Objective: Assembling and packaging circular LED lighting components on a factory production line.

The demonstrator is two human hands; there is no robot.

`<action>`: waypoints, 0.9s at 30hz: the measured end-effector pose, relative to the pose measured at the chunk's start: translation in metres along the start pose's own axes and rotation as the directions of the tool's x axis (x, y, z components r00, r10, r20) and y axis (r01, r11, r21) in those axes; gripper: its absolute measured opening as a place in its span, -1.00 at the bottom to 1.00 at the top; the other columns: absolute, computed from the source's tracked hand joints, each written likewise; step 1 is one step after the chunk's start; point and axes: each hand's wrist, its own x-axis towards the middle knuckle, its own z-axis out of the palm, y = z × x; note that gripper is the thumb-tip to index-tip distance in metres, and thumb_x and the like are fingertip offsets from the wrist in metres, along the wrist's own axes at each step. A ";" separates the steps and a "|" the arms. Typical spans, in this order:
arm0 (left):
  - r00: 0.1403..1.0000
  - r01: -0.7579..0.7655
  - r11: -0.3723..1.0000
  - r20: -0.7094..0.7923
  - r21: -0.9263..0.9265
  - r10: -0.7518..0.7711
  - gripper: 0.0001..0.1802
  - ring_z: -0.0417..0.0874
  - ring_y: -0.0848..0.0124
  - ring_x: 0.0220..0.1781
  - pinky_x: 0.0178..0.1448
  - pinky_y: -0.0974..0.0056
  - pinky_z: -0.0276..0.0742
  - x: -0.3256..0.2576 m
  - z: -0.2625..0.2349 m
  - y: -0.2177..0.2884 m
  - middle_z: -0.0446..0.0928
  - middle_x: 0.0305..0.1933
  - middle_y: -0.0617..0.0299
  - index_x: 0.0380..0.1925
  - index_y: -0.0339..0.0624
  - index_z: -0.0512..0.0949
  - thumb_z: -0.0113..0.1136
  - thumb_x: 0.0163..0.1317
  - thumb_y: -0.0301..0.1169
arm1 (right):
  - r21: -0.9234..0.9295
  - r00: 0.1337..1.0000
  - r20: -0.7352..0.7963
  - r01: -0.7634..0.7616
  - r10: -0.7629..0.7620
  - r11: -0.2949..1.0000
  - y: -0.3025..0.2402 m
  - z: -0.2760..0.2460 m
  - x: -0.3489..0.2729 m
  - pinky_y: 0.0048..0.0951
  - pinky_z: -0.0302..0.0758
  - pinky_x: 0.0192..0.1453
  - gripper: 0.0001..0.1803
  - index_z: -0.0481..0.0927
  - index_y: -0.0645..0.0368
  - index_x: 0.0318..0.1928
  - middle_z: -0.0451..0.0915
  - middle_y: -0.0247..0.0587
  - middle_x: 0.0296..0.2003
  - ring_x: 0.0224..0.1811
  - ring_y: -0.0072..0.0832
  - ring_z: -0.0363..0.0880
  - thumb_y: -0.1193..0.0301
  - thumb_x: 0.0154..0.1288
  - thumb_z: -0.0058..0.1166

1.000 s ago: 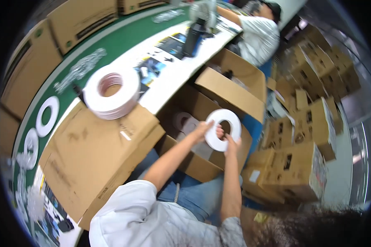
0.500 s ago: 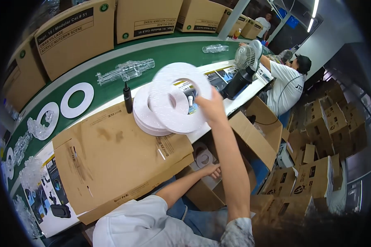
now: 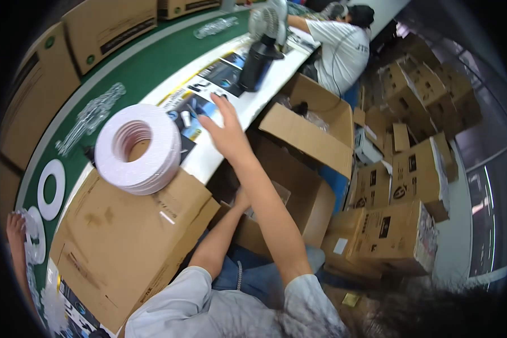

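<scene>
A stack of white flat rings (image 3: 166, 149) stands on a flattened cardboard carton (image 3: 110, 225) on the table. To its right, my right hand (image 3: 228, 135) is raised, empty, with fingers spread and apart from the stack. My left hand (image 3: 243, 200) reaches down into an open cardboard box (image 3: 315, 211) below the table edge. My right forearm and the box hide its fingers, so what it touches does not show. Something pale lies inside the box beside that hand.
A black fan (image 3: 256, 67) stands on the table near a seated co-worker (image 3: 343, 50). Single white rings (image 3: 43, 191) and clear plastic pieces (image 3: 93, 115) lie on the green surface. Another person's hand (image 3: 16, 225) is at far left. Cartons (image 3: 419, 169) are stacked at right.
My right hand has let go of a white ring, now on the stack, and drawn away from it. My left hand stays low in the box. The view has turned right.
</scene>
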 end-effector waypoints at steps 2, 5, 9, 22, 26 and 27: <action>0.780 0.239 0.801 0.383 0.548 -0.495 -0.65 0.68 -0.09 -0.35 -0.17 0.00 0.59 -0.005 -0.021 -0.052 0.64 -0.42 -0.10 -0.43 -0.26 0.68 0.22 0.07 -0.15 | 0.277 0.981 -0.112 -0.121 0.157 0.953 0.036 -0.031 -0.043 -0.36 0.15 0.41 -0.47 0.45 0.20 0.24 0.26 0.12 0.33 0.41 -0.20 0.20 0.27 0.30 0.11; 0.754 0.291 0.658 0.257 0.694 -0.604 -0.75 0.67 -0.09 -0.28 -0.08 -0.03 0.59 -0.004 0.016 -0.038 0.61 -0.40 -0.18 -0.51 -0.25 0.68 0.15 0.03 -0.29 | 0.347 0.711 -0.323 -0.525 0.624 0.778 0.213 -0.095 -0.157 -0.38 0.36 0.25 -0.64 0.62 0.19 0.01 0.61 0.00 0.01 0.11 -0.29 0.55 0.25 0.42 -0.10; 0.523 0.005 0.371 0.314 0.928 -0.792 -0.56 0.63 0.09 0.06 0.18 0.01 0.47 -0.009 0.073 -0.055 0.61 -0.04 -0.12 -0.10 -0.08 0.65 0.17 0.00 -0.20 | -0.703 0.214 -0.032 -0.699 0.976 0.130 0.356 -0.116 -0.340 -0.09 0.28 0.35 -0.49 0.59 -0.12 0.11 0.45 -0.02 0.16 0.29 -0.04 0.33 0.19 0.09 0.07; 0.370 0.083 0.450 0.392 0.889 -0.842 -0.38 0.49 0.06 0.23 0.25 0.13 0.45 -0.058 0.143 -0.346 0.46 0.18 -0.20 0.08 -0.25 0.51 0.08 0.16 -0.01 | -0.227 0.034 0.231 -0.970 0.972 0.088 0.437 -0.054 -0.368 -0.11 0.11 0.43 -0.66 0.66 -0.06 -0.08 0.42 -0.01 0.20 0.39 -0.07 0.15 0.18 0.14 0.06; 0.350 0.098 0.604 0.541 0.791 -0.765 -0.40 0.50 0.06 0.22 0.21 0.12 0.47 -0.084 0.136 -0.429 0.48 0.17 -0.19 0.13 -0.24 0.46 0.13 0.14 -0.11 | -0.273 0.204 0.139 -0.933 0.969 0.236 0.463 -0.030 -0.392 -0.20 0.28 0.33 -0.71 0.67 0.01 -0.12 0.58 -0.06 0.05 0.28 -0.15 0.35 0.24 0.16 0.12; 0.357 0.101 0.646 0.578 0.757 -0.734 -0.40 0.50 0.07 0.22 0.21 0.12 0.47 -0.085 0.134 -0.441 0.48 0.16 -0.18 0.14 -0.24 0.44 0.14 0.13 -0.14 | -0.273 0.209 0.143 -0.931 0.967 0.242 0.470 -0.030 -0.395 -0.20 0.28 0.33 -0.71 0.67 0.01 -0.12 0.58 -0.06 0.05 0.28 -0.15 0.35 0.24 0.16 0.12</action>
